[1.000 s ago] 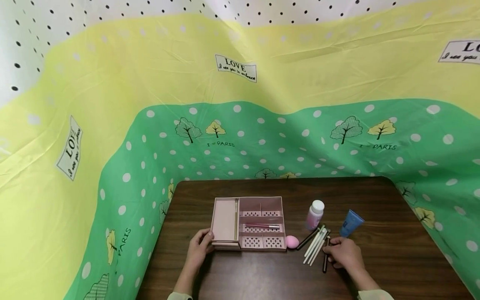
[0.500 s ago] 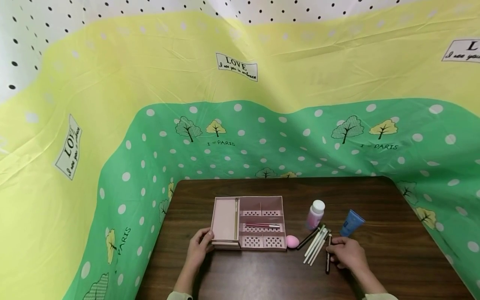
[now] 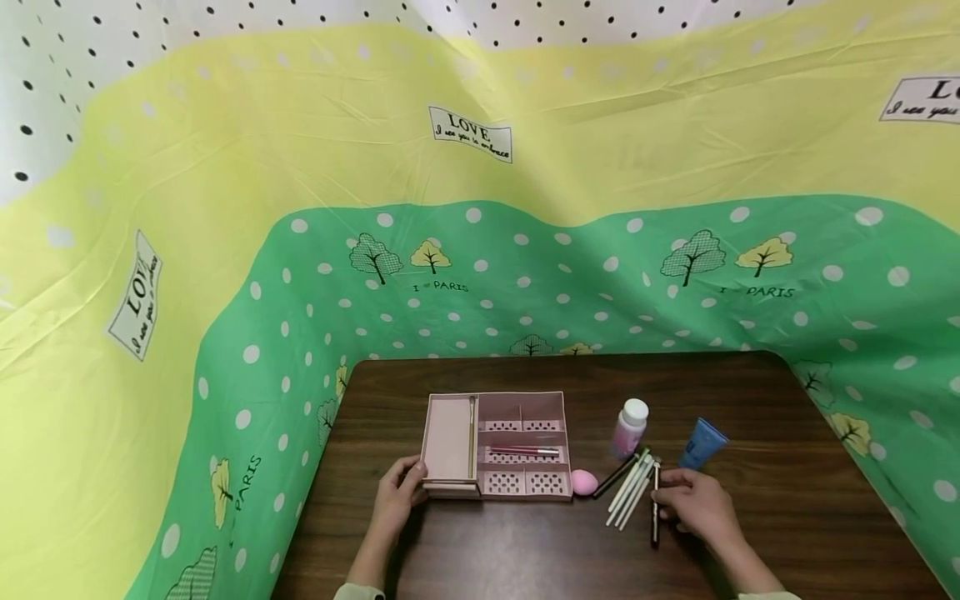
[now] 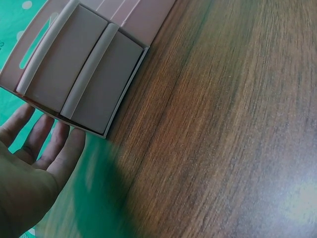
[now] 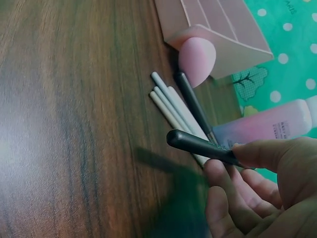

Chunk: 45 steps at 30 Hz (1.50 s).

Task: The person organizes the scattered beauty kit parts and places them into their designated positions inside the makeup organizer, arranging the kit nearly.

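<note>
Black brush (image 5: 193, 144), pinched between thumb and fingers of the person's right grip (image 3: 703, 507), just beside the pale brushes (image 3: 634, 492); a light, steady pinch should avoid disturbing them. Left grip (image 4: 29, 178): fingers extended against the pink box (image 3: 448, 433) (probably steadying it). Beneath, dark wood-grain table (image 3: 510, 550); beyond, green-and-yellow printed curtain (image 3: 517, 283).

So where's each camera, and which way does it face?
Head: on the head, looks forward and down at the table; left hand, right hand and forearms show.
Left wrist: on that wrist, looks at the pink organizer; four fingers show.
Right wrist: on that wrist, looks at a black-handled brush, pinched by that hand.
Wrist views share the organizer and table.
</note>
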Available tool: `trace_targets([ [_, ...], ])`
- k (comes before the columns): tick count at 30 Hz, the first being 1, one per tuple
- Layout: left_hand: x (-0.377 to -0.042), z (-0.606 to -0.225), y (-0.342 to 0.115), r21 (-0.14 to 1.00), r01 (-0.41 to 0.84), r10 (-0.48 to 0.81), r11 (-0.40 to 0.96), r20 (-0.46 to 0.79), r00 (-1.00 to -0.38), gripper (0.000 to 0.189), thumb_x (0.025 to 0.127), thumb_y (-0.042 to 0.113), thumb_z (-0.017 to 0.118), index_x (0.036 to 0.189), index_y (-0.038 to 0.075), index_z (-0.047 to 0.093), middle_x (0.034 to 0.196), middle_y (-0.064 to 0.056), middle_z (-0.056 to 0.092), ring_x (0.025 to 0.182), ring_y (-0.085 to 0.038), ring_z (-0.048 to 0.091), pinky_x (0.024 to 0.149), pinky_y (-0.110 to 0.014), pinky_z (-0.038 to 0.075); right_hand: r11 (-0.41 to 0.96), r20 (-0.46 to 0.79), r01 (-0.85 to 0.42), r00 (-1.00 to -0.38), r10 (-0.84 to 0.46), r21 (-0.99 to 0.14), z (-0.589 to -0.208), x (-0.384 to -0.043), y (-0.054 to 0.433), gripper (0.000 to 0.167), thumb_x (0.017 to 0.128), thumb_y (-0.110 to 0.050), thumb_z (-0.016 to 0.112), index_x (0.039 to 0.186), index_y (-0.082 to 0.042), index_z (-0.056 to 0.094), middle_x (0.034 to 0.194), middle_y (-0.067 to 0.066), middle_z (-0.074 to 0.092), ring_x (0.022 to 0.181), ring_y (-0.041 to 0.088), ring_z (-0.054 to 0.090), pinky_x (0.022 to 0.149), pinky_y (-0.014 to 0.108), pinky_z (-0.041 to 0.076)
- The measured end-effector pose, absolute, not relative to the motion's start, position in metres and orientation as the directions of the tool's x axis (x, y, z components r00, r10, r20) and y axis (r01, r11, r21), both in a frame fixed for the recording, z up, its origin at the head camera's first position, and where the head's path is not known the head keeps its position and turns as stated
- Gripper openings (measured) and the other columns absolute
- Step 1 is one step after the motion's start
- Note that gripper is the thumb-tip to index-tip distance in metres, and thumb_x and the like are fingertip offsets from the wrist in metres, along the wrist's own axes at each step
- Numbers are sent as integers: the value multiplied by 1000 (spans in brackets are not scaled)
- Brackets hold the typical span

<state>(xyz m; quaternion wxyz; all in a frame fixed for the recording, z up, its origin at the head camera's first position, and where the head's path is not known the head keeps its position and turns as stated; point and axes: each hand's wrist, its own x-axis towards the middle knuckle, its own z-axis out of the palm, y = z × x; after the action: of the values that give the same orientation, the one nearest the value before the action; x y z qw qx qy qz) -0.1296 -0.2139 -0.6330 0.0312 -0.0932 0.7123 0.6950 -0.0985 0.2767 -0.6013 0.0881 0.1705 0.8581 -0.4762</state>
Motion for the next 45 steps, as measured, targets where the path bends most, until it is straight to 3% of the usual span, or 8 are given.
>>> trace_targets([
  [11,-129,-634,-213,984,-176,-96,4,-175,-980,43,103,28,64,130,-5,62,106,-7,64,94,-12,67,87,-46,61,498,-297,347,-938,181,-794,-584,-99,265,50,88,-22,79,128,6,65,87,7,79,71,20,74,53,34,57],
  [30,-131,-634,-214,985,-171,-96,0,-170,-981,44,102,29,65,131,-5,61,106,-7,64,96,-12,67,88,-46,61,496,-236,285,-959,159,-820,-564,-104,246,41,88,-19,79,120,5,68,83,6,77,68,21,73,50,31,54],
  [41,-131,-633,-212,986,-170,-99,-1,-169,-981,42,103,27,64,129,-5,62,107,-8,64,95,-13,68,86,-44,61,496,-207,248,-969,136,-832,-554,-119,237,38,87,-17,80,117,4,69,84,8,78,71,23,74,52,30,51],
  [45,-130,-634,-213,984,-176,-96,-3,-175,-980,43,102,28,66,130,-4,62,105,-7,64,95,-13,67,87,-44,61,491,-214,243,-970,114,-837,-551,-122,232,41,88,-19,80,119,5,68,90,11,78,72,23,75,57,33,56],
])
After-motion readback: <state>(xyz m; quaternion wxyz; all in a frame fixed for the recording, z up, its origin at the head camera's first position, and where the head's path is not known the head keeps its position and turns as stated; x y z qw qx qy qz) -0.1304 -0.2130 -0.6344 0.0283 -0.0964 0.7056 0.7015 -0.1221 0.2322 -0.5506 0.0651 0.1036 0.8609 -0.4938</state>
